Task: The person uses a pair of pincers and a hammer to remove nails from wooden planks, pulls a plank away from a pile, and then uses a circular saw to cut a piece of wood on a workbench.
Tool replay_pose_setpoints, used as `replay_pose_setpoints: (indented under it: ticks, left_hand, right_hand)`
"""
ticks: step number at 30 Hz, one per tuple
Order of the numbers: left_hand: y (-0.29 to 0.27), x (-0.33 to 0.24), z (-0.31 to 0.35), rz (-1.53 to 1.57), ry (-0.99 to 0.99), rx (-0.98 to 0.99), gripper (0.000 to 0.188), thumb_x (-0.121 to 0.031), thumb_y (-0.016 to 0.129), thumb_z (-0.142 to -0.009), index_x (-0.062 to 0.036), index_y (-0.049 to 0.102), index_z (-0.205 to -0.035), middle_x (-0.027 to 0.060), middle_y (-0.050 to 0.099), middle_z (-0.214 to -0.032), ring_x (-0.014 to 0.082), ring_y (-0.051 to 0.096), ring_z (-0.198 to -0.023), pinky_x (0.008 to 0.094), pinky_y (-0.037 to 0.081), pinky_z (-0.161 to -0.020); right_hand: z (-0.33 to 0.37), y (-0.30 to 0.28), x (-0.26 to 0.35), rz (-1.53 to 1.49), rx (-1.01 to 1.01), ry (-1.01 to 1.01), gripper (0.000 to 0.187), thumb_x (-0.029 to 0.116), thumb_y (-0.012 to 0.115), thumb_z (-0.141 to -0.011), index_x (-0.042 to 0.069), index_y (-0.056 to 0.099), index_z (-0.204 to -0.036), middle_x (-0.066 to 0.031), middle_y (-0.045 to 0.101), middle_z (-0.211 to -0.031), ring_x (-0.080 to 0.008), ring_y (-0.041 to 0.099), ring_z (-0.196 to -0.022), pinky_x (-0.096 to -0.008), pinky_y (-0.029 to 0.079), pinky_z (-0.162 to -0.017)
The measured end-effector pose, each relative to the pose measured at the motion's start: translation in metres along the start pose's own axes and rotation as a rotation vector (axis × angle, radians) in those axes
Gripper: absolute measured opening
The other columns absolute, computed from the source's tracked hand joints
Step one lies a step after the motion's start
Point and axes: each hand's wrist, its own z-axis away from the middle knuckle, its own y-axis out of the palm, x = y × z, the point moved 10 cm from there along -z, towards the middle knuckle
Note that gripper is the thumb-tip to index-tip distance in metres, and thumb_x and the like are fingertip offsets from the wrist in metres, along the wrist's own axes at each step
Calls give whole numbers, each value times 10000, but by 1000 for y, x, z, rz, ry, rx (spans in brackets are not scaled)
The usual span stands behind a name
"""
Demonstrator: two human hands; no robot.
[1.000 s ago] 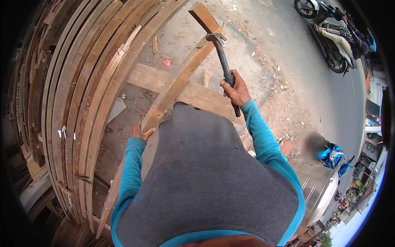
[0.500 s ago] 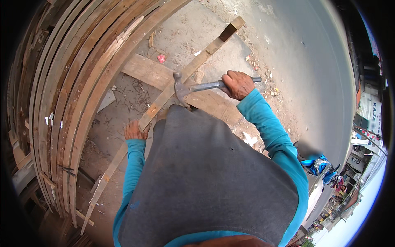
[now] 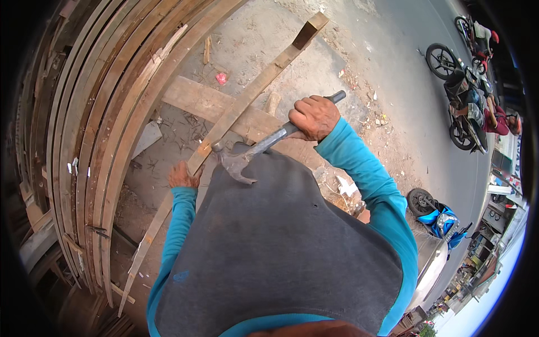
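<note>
Seen from above, looking down over a grey-and-teal-clad torso. Claw hammer (image 3: 264,143) near the middle of the view, long axis running from about 2 o'clock at the handle end down to 8 o'clock at the head, dark metal head with curved claw pointing toward 5 o'clock, face resting at or just against a long narrow wooden strip (image 3: 247,98); contact not certain. Right hand (image 3: 314,117) wrapped firmly around the hammer handle, knuckles up, black grip end poking out past the fist toward 2 o'clock, teal sleeve bent at the elbow and leading back toward 5 o'clock. Left hand (image 3: 182,175) at about 9 o'clock from the hammer head, pressed down on the same strip, fingers mostly hidden, so grasp or flat press impossible to tell. Strip pale and weathered, slanting from 1 o'clock to 7 o'clock, crossing over a wider plank (image 3: 210,104) flat on the dusty ground (image 3: 264,33). Stack of bent wooden slats (image 3: 95,129) along the 9 o'clock side. Parked motorbikes (image 3: 463,109) on grey pavement at 2 o'clock, well apart from the hands.
</note>
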Motion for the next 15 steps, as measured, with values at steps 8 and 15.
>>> replay_pose_setpoints:
  ticks: [8, 15]
  left_hand:
    - [2, -18, -9, 89, 71, -74, 611, -558, 781, -721, -68, 581, -1026, 221, 659, -1039, 482, 578, -1083, 564, 441, -949]
    - [14, 3, 2, 55, 51, -141, 590, -514, 816, -686, -92, 572, -1018, 227, 646, -1047, 489, 572, -1059, 569, 442, -932]
  right_hand:
    - [72, 25, -105, -79, 143, 814, 479, 543, 555, -945, 68, 512, -898, -165, 656, -755, -374, 659, -673, -476, 509, -582]
    - [-12, -39, 10, -75, -146, -120, 455, 513, 674, -836, 87, 516, -812, -83, 475, -662, -300, 546, -573, -412, 458, -535]
